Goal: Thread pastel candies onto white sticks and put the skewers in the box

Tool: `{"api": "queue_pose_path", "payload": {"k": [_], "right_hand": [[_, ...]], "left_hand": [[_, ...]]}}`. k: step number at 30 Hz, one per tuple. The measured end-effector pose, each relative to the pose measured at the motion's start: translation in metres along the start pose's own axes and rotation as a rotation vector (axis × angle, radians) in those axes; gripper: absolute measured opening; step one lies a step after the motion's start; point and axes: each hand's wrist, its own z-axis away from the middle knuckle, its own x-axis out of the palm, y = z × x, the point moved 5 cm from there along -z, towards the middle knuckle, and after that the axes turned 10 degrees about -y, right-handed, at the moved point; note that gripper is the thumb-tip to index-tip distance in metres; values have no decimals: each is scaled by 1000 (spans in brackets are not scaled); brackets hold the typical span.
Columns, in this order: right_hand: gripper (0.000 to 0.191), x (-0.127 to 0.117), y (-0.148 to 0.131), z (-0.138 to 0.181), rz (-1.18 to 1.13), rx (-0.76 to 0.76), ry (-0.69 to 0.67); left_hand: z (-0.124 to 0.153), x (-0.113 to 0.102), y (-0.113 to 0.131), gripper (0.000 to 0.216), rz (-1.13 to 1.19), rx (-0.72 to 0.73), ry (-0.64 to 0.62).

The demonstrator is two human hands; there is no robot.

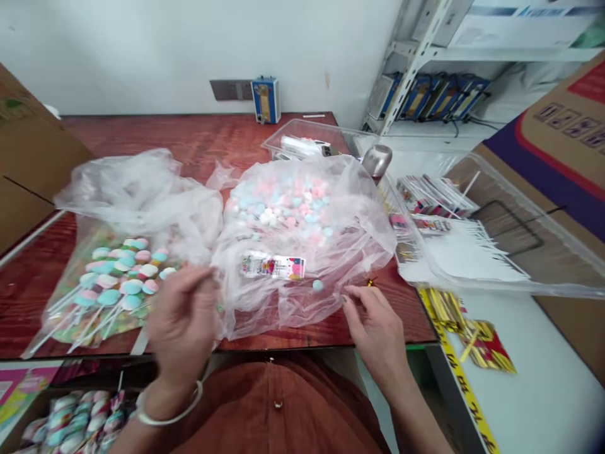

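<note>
My left hand (182,318) hovers over the near table edge, blurred by motion, fingers curled as if pinching a thin white stick; what it holds is unclear. It is beside a clear bag of wrapped pastel lollipops (106,284). My right hand (373,321) is in a pinch at the lower right edge of a big clear plastic bag (302,239) full of pink, blue and white candy balls. A small gold twist tie (371,282) lies just past its fingertips. A printed label card (271,266) and one loose blue ball (317,285) lie inside the bag.
Red wooden table (198,142). Crumpled empty plastic (142,195) behind the lollipops. A clear tray (472,252) of white sticks and packets on the right. Gold ties (472,334) on the white surface. Cardboard boxes at both sides. More wrapped lollipops (70,419) lie in a box at lower left.
</note>
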Motion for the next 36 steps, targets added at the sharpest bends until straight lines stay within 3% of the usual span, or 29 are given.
{"api": "queue_pose_path", "payload": {"k": [4, 6, 11, 14, 18, 21, 25, 31, 36], "right_hand": [[36, 36, -34, -44, 113, -100, -50], [42, 57, -41, -64, 197, -89, -125], [14, 79, -47, -86, 246, -109, -208], [19, 74, -48, -89, 249, -159, -229], [30, 54, -52, -98, 165, -228, -203], [29, 36, -57, -106, -107, -267, -203], [26, 22, -55, -111, -448, -140, -369], [14, 21, -40, -101, -753, -11, -394], [25, 27, -34, -88, -578, 32, -306]], "left_hand": [[17, 80, 7, 17, 322, -162, -446], [27, 103, 5, 16, 412, -260, -576], [39, 114, -17, 14, 550, -530, -623], [44, 122, -24, 17, 804, -742, -650], [44, 145, -11, 28, 1260, -919, -748], [28, 159, -1, 31, 1568, -884, -624], [3, 170, 0, 34, 1757, -844, -360], [-11, 164, -8, 31, 1488, -873, -174], [-12, 160, -12, 35, 1375, -836, -114]]}}
